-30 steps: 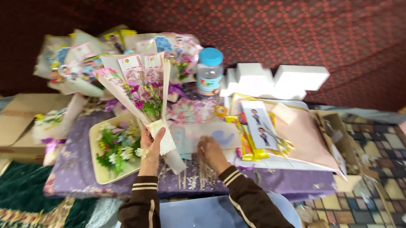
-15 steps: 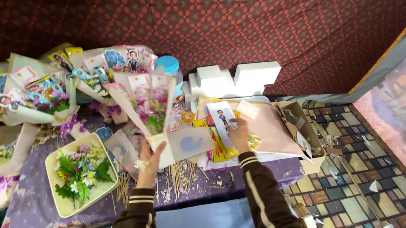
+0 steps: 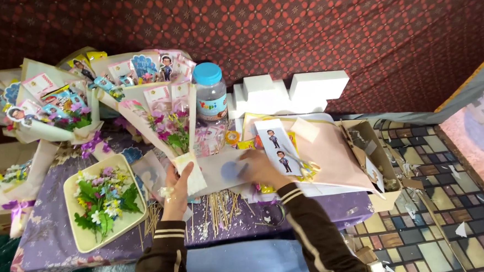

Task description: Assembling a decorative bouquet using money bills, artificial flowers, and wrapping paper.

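Purple table [image 3: 54, 239] fills lower left of frame. Pile of wrapped bouquets [image 3: 58, 101] upper left. White foam blocks [image 3: 300, 89] top middle. Tray of flowers [image 3: 103, 199] lower left. Left hand [image 3: 177, 190] clamped on base of small paper-wrapped bouquet [image 3: 170, 135], middle. Right hand [image 3: 261, 169] flat, fingers open, touching round blue sticker [image 3: 231, 170] on paper beside it. Hands apart.

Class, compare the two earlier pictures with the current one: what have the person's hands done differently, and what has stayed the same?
The right hand moved right toward the printed cut-out sheets, then came back left onto the flat paper with the round blue sticker. The camera view swung, so things shift in frame. The left hand keeps its grip on the base of the wrapped bouquet. The tray of flowers and blue-lidded jar stayed put.
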